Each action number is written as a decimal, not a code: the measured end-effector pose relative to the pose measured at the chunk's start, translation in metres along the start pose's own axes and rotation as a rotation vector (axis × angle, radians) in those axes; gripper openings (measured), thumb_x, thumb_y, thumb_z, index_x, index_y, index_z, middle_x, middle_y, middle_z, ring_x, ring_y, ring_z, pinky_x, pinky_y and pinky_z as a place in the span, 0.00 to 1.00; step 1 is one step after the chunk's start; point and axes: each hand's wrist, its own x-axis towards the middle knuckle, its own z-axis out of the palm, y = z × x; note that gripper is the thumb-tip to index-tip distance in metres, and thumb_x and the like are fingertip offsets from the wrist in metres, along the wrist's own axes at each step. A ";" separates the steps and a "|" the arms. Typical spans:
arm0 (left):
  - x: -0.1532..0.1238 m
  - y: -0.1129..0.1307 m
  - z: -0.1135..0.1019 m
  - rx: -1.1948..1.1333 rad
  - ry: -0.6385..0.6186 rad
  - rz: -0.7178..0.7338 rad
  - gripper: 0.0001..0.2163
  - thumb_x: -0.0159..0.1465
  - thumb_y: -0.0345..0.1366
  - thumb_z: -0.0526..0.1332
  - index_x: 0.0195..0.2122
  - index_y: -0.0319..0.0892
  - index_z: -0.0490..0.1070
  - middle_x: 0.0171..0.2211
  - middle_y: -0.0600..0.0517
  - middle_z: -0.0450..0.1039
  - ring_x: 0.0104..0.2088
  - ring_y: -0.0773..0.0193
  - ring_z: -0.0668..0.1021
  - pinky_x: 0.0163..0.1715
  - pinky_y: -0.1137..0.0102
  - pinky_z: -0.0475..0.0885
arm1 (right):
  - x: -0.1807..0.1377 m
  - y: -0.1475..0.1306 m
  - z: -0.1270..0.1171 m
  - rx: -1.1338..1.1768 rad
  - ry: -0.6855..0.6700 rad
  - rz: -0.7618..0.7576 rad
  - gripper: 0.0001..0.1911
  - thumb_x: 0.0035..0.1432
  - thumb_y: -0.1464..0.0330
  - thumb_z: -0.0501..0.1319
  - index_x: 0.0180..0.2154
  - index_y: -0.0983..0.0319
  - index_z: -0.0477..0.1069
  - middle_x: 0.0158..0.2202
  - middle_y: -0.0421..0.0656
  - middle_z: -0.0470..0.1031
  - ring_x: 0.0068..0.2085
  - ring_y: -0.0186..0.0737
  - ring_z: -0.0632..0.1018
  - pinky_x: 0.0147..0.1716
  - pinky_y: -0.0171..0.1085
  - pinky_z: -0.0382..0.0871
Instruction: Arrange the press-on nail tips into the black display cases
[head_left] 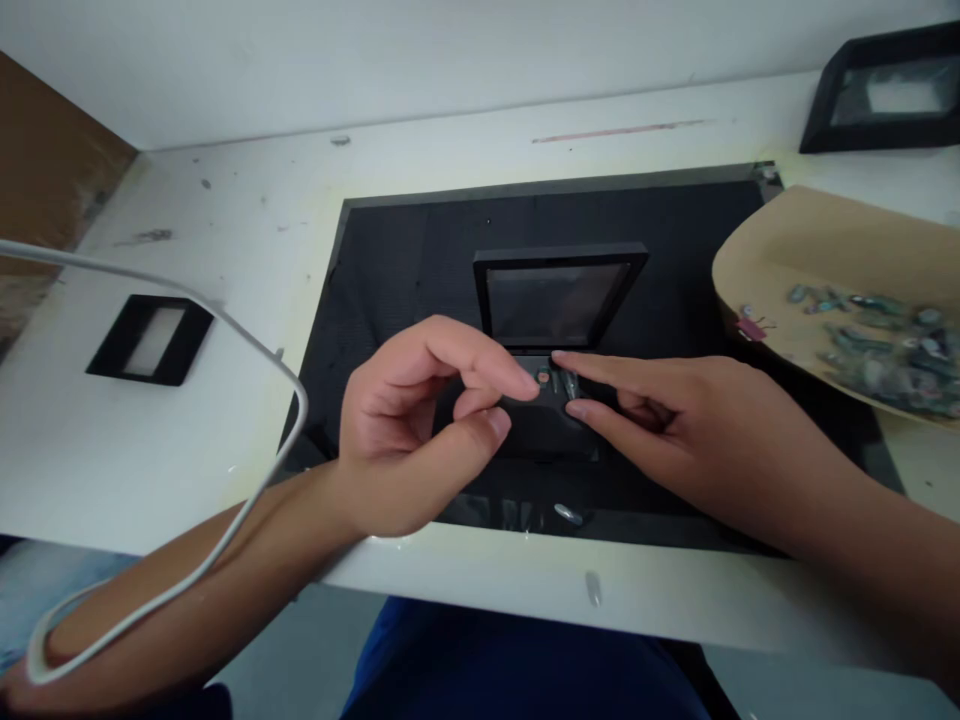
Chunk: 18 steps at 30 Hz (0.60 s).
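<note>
A small black box (551, 430) lies on the dark mat, its framed lid (561, 300) raised with a see-through panel in it. My left hand (420, 430) hovers over the box's left side, index finger stretched and thumb apart from it, other fingers curled, nothing visible between them. Close to that index fingertip sits a tiny reddish part (543, 378) inside the box. My right hand (675, 420) comes from the right, its thumb and index finger at the two ends of a small shiny, slender piece (571, 385) whose kind I cannot make out.
A tan tray (780, 240) with many small shiny pieces stands at right. Black framed boxes lie at left (150, 340) and upper right (885, 95). A white cable (255, 345) loops over my left forearm. A loose shiny piece (568, 514) rests near the mat's front edge.
</note>
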 end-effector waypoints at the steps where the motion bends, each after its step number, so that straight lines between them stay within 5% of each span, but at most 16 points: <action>1: 0.001 -0.002 0.000 0.012 -0.009 0.015 0.12 0.67 0.24 0.67 0.47 0.48 0.80 0.26 0.57 0.64 0.27 0.67 0.68 0.31 0.66 0.67 | 0.000 0.000 0.000 -0.001 0.003 0.003 0.23 0.68 0.63 0.64 0.62 0.52 0.80 0.16 0.32 0.66 0.17 0.32 0.64 0.18 0.33 0.53; 8: -0.001 -0.007 -0.003 0.087 -0.002 -0.003 0.08 0.68 0.29 0.68 0.44 0.51 0.81 0.26 0.55 0.67 0.27 0.65 0.71 0.29 0.64 0.68 | -0.002 0.000 -0.002 -0.122 0.064 -0.083 0.25 0.70 0.61 0.63 0.65 0.60 0.76 0.23 0.36 0.75 0.20 0.34 0.71 0.22 0.34 0.57; 15: 0.001 -0.005 -0.002 0.479 0.110 0.084 0.12 0.67 0.25 0.67 0.45 0.52 0.82 0.29 0.56 0.74 0.29 0.66 0.74 0.27 0.65 0.70 | -0.009 -0.005 -0.014 -0.118 0.028 -0.394 0.14 0.76 0.64 0.58 0.51 0.60 0.83 0.33 0.41 0.85 0.30 0.42 0.83 0.28 0.40 0.64; 18: 0.000 -0.006 -0.008 0.481 0.152 0.129 0.20 0.65 0.22 0.69 0.51 0.55 0.83 0.29 0.57 0.74 0.31 0.65 0.76 0.29 0.63 0.72 | -0.014 0.009 -0.043 -0.082 0.192 -0.278 0.15 0.75 0.61 0.59 0.41 0.57 0.84 0.30 0.40 0.84 0.30 0.41 0.82 0.28 0.42 0.65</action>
